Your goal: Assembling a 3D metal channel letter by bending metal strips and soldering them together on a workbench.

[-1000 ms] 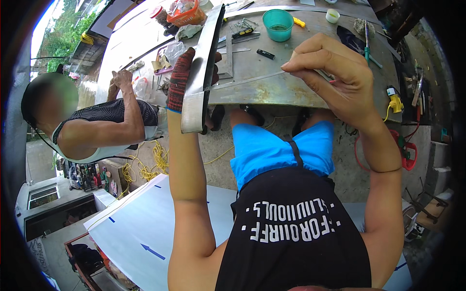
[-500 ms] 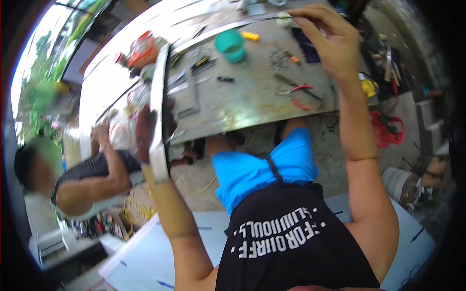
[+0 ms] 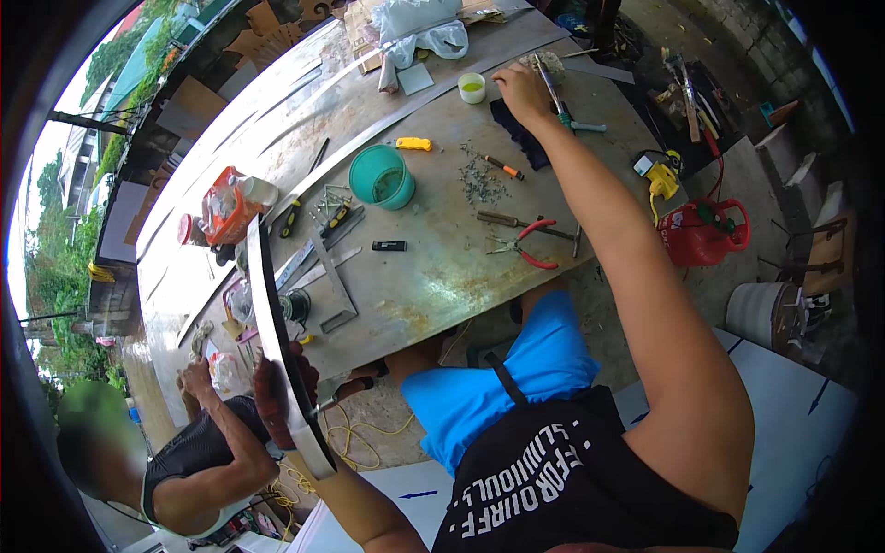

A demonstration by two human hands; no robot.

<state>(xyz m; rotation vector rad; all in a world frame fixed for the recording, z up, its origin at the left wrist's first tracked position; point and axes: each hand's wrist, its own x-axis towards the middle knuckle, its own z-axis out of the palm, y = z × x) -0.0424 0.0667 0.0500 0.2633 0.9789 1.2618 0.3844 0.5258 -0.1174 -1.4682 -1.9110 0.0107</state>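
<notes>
My left hand (image 3: 274, 394) wears a dark red glove and is closed round a long, shiny metal strip (image 3: 265, 295). The strip stands up from the glove and reaches over the table's left part. At the far right of the tabletop is my bare right hand (image 3: 524, 94), its fingers drawn together; whatever they pinch is too small to make out. Just left of those fingertips stands a small white cup (image 3: 471, 88) with yellow-green contents. Right behind the hand lies a torch (image 3: 551, 85) with a green valve, partly hidden by my wrist.
On the metal table (image 3: 415, 276) are a green bucket (image 3: 382, 177), red-handled pliers (image 3: 525, 244), a metal square (image 3: 336, 276), loose fasteners (image 3: 482, 180) and an orange basket (image 3: 228, 207). A co-worker (image 3: 207, 461) sits at the left. A red gas cylinder (image 3: 701, 235) stands right of the table.
The view has shifted, showing more of the table's far side. My right hand has drawn slightly away from the white cup. My left hand keeps its hold on the metal strip.
</notes>
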